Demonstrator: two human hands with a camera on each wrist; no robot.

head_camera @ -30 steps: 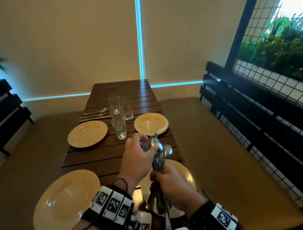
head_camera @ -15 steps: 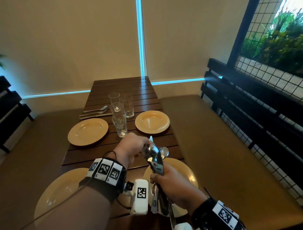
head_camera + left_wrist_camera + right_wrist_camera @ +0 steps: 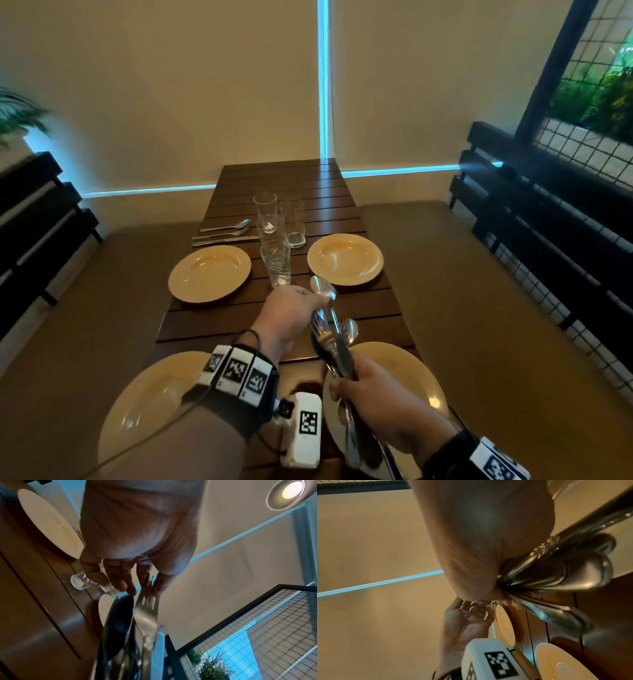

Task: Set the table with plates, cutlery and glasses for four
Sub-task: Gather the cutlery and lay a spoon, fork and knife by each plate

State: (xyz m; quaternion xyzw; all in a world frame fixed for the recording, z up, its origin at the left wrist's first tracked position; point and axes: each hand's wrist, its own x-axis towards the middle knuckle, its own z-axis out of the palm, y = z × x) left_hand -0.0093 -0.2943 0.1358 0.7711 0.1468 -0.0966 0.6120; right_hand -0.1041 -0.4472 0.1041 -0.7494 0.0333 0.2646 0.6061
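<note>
**A:** Where is the cutlery at this moment?

**B:** Most of it is a bundle of cutlery [image 3: 337, 346] standing up out of the right hand [image 3: 383, 407], over the near right plate [image 3: 407, 368]. That grip is a closed fist round the handles, with spoon bowls and fork tines fanned out above it.

**A:** And the left hand?

**B:** The left hand [image 3: 291, 313] is at the top of the bundle, its grip a pinch of fingertips on one spoon [image 3: 322, 289], whose bowl sticks up above the rest. In the left wrist view the fingers [image 3: 120, 577] curl down towards a fork and a spoon bowl; exactly which fingers touch the metal I cannot tell.

**A:** What is already on the counter?

**B:** The slatted wooden counter [image 3: 284, 183] carries four yellow plates: the near left plate [image 3: 144, 407], the near right one, the far left plate [image 3: 209, 272] and the far right plate [image 3: 345, 258]. Four clear glasses [image 3: 275, 236] stand clustered in the middle between the two far plates. Beyond the far left plate lie a spoon, fork and knife [image 3: 224, 233], side by side.

**A:** Anything around it?

**B:** Cushioned benches [image 3: 479, 291] run along both sides.
</note>
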